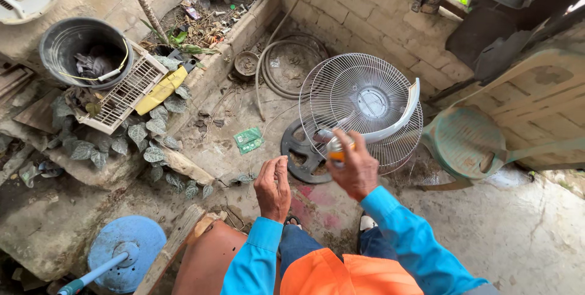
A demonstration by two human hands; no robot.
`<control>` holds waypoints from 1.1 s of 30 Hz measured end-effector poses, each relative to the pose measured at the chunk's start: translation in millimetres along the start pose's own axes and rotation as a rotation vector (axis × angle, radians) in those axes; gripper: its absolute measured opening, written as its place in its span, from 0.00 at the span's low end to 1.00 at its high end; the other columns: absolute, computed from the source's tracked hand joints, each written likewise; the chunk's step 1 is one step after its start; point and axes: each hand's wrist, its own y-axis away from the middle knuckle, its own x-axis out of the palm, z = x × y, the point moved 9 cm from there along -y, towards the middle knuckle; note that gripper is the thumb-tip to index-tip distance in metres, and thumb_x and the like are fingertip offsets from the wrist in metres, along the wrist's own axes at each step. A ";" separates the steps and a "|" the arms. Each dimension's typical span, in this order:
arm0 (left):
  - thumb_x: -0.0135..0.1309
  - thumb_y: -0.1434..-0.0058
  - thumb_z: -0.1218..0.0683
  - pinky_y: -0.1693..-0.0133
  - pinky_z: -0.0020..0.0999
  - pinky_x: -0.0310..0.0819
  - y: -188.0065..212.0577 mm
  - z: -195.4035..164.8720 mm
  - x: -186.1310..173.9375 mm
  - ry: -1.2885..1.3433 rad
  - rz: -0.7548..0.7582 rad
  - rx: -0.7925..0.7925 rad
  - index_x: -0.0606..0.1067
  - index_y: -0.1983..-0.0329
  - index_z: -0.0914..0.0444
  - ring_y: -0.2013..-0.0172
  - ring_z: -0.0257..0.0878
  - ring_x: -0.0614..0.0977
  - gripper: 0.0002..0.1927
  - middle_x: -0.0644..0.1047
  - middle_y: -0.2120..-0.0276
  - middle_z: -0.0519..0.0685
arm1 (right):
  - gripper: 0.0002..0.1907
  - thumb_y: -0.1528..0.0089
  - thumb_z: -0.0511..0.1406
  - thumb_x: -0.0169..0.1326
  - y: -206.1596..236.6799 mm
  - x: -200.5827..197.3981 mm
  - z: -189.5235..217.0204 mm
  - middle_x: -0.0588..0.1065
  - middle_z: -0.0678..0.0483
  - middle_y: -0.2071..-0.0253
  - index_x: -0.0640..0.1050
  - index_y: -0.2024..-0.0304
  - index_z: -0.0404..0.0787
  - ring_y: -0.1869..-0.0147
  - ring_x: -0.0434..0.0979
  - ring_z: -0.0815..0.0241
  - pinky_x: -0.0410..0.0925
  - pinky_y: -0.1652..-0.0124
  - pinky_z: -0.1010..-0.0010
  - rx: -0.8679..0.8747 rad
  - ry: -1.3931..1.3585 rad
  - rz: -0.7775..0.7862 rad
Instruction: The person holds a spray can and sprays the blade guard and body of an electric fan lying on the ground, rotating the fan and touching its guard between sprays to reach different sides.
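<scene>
Before the fan guard, right hand grip around orange can; left hand grip released.

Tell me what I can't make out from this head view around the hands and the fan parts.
- Small orange can in the right hand: fingers cover most of it; its nozzle is not visible.
- Left hand: fingertips pinched; anything between them is too small to tell.
- Dark round part on the floor: the white fan grilles hide its right side.
- Blue fan base: its pole is cut off by the bottom edge.

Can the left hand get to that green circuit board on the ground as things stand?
Probably yes: the left hand holds nothing visible, and the green circuit board lies uncovered on bare concrete just ahead of it.
</scene>
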 end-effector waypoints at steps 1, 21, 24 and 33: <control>0.47 0.27 0.49 0.64 0.37 0.77 -0.8 -1.5 -0.1 0.005 0.001 0.000 0.80 0.55 0.64 0.63 0.44 0.84 0.16 0.81 0.61 0.51 | 0.42 0.51 0.38 0.68 4.6 9.7 2.5 0.69 0.42 0.42 0.68 0.35 0.53 0.59 0.81 0.42 0.75 0.69 0.56 0.014 0.007 0.077; 0.47 0.25 0.50 0.59 0.37 0.77 -0.2 -27.6 10.3 -0.025 0.002 0.077 0.79 0.53 0.65 0.60 0.45 0.83 0.15 0.81 0.60 0.52 | 0.40 0.47 0.37 0.66 6.1 -16.9 -22.5 0.71 0.44 0.42 0.67 0.34 0.54 0.59 0.81 0.41 0.75 0.68 0.55 0.081 -0.012 0.046; 0.46 0.27 0.50 0.63 0.37 0.77 1.1 -26.7 14.6 -0.041 0.026 0.015 0.80 0.54 0.64 0.61 0.44 0.84 0.15 0.82 0.60 0.51 | 0.38 0.47 0.37 0.66 31.6 5.8 2.5 0.70 0.43 0.43 0.67 0.35 0.54 0.60 0.82 0.44 0.76 0.73 0.59 0.034 -0.077 0.190; 0.47 0.27 0.50 0.64 0.37 0.77 8.4 -27.2 14.6 -0.053 0.020 0.004 0.80 0.54 0.64 0.62 0.43 0.84 0.15 0.82 0.60 0.50 | 0.39 0.46 0.37 0.66 12.8 -39.7 -7.9 0.70 0.42 0.43 0.66 0.34 0.52 0.57 0.81 0.41 0.75 0.67 0.56 -0.025 -0.065 -0.124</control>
